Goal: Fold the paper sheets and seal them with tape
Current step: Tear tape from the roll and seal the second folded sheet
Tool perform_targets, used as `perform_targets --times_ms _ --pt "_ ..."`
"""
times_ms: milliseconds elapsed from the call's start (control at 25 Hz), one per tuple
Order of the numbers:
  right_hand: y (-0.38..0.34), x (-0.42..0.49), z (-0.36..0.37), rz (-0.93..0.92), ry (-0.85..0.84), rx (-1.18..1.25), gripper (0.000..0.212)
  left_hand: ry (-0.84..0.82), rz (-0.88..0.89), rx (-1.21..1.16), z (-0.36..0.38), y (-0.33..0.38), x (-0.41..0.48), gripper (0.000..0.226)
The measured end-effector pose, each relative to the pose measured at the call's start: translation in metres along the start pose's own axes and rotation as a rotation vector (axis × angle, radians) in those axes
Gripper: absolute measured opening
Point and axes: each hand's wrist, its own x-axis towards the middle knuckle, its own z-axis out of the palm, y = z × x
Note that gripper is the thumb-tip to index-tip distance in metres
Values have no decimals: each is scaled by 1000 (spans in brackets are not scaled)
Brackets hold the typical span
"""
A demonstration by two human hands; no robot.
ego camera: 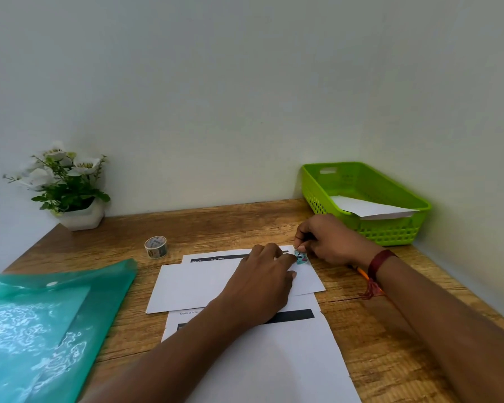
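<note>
While the left hand lies flat on the folded sheet mid-frame, fingers pretty much straight and pressing the paper down, the right hand sits just right of it at the sheet's upper right corner. Its grip is closed tight, thumb and fingertips pinching a little teal patterned tape piece right at that edge. The left index fingertip looks like it touches the tape piece too, hard to be sure tbh. The folded sheet lies on two more printed pages: an upper printed sheet peeking out above it and a lower printed sheet running to the bottom of the frame, both with a dark bar. The tape roll stands on the wooden surface left of the papers, well apart from both hands. The green basket at the right, by the wall, has a folded white paper in it. A teal plastic folder fills the lower left, and a potted plant with white flowers sits at the left. There's a red thread bracelet on the right wrist.
</note>
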Motion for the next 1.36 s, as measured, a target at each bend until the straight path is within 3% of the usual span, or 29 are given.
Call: perform_targets --times_ms 800,1160,1360 --pt "-11 -1 9 -16 30 -160 9 -30 35 79 1 -2 0 44" --pt "-5 -10 5 7 86 -136 26 -78 96 73 -1 -4 2 44" --pt "-11 -20 -5 -70 -75 -285 38 -47 94 52 0 -6 0 37"
